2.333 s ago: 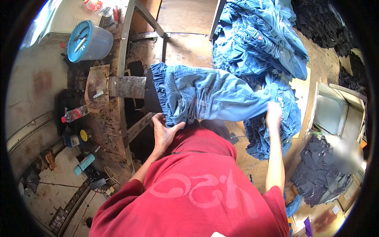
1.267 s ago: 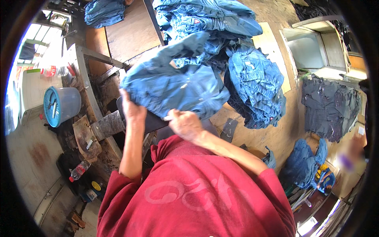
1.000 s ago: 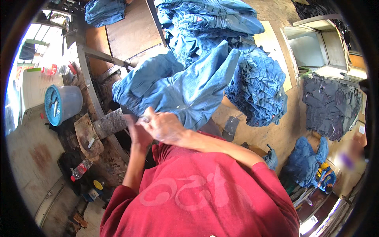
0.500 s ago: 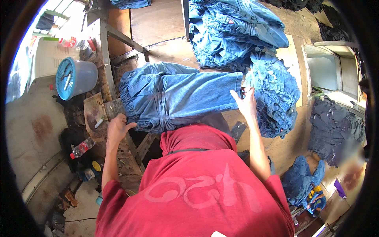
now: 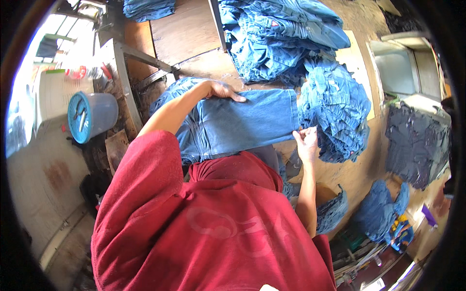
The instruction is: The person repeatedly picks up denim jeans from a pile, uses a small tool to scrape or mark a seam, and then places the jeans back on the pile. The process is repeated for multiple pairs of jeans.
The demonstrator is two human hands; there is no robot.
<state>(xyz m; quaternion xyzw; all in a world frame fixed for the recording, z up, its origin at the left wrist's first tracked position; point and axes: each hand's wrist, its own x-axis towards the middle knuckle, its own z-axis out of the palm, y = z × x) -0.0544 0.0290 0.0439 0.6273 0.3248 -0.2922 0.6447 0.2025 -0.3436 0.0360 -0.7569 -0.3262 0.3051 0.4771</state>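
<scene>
A pair of blue denim trousers (image 5: 247,119) lies across my lap, its straight leg stretched toward the right and its gathered part on the left. My left hand (image 5: 222,90) has reached across to the leg's far edge. Its thumb lies on top of the cloth, and the other fingers are partly hidden at the edge. At the near corner of the leg's hem, my right hand (image 5: 307,140) pinches the denim between thumb and fingers. Just beyond that hem is a bunched heap of similar denim garments (image 5: 335,109).
A taller pile of denim garments (image 5: 281,39) stands at the far side. Wooden framing (image 5: 128,82) and a clear bucket with a blue lid (image 5: 94,116) are on the left. Dark cloth (image 5: 415,145) and a crumpled blue garment (image 5: 378,213) lie to the right.
My left hand has left the gathered end at the near left and crossed to the leg's far edge. My right hand has slid down the hem to its near corner. The leg looks flatter.
</scene>
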